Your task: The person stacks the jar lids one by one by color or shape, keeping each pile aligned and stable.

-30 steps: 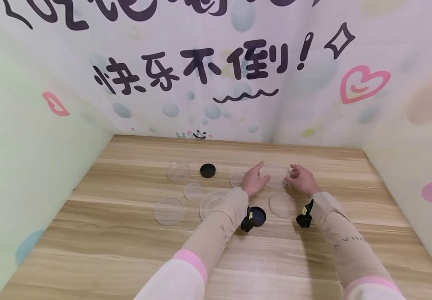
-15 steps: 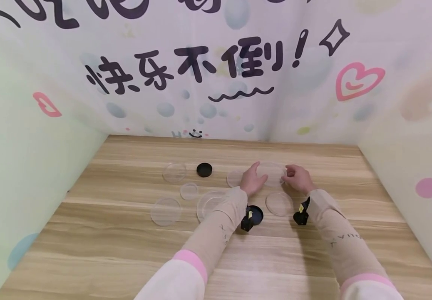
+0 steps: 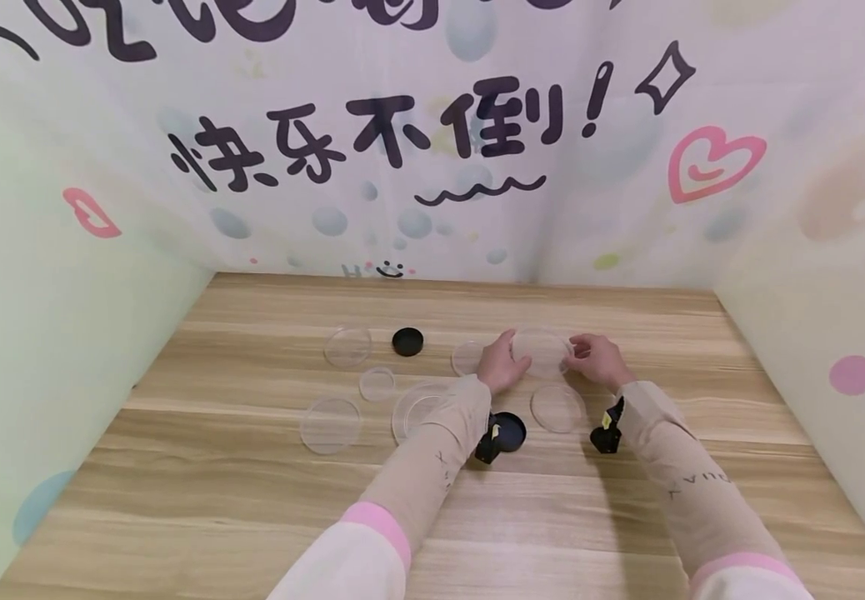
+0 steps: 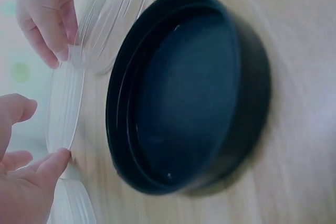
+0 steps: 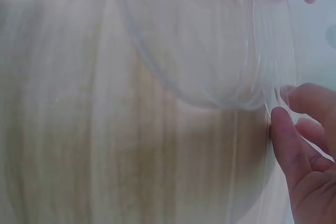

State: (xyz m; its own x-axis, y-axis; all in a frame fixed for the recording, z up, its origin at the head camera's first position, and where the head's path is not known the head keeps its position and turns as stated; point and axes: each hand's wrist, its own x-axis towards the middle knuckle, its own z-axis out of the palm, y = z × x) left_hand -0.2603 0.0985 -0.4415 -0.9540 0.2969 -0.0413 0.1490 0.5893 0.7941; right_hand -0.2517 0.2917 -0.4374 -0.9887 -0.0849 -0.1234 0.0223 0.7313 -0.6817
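A large clear round plastic lid (image 3: pixel 542 350) lies flat toward the back of the table, between both hands. My left hand (image 3: pixel 502 364) is at its left edge, fingers and thumb spread; in the left wrist view the thumb (image 4: pixel 55 163) touches the rim. On the opposite side my right hand (image 3: pixel 597 360) pinches the lid's edge between thumb and curled fingers, as the right wrist view shows with the thumb (image 5: pixel 286 140) against the rim. A second clear lid (image 3: pixel 557 408) lies nearer. A black round lid (image 4: pixel 184 93) sits hollow side up below the left wrist.
Left of the hands lie several clear lids of different sizes, including a small one (image 3: pixel 377 384) and a large one (image 3: pixel 331 425). Another black lid (image 3: pixel 407 342) is at the back. The left sleeve partly covers a clear lid (image 3: pixel 402 417). A printed curtain (image 3: pixel 402 225) bounds the back.
The head view has shifted slightly, so everything appears a little further left. Both hands stay at the large clear lid's edges, with little visible movement.
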